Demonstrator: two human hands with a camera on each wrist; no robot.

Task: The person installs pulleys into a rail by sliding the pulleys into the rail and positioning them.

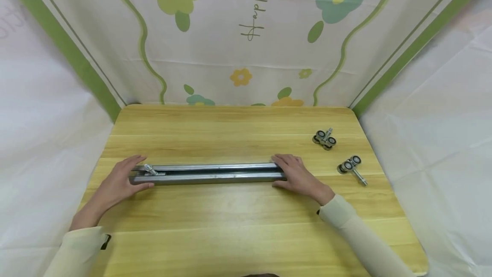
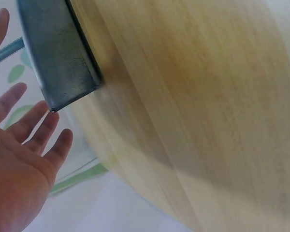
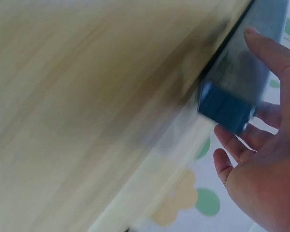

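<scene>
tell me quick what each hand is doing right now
Left hand: open, straight fingers at the metal rail's left end.
Right hand: open, fingers at its right end.

The person wears long, pale cream sleeves with snug, smooth cuffs ending at the wrists. A small dark tab or strap shows at each cuff. The left hand (image 1: 115, 185) and the right hand (image 1: 300, 178) are bare, without rings or gloves.

Bare worktop (image 1: 230, 221) lies open before and behind the metal rail (image 1: 209, 173); two roller assemblies (image 1: 324, 139) (image 1: 350, 166) crowd the right side.
</scene>
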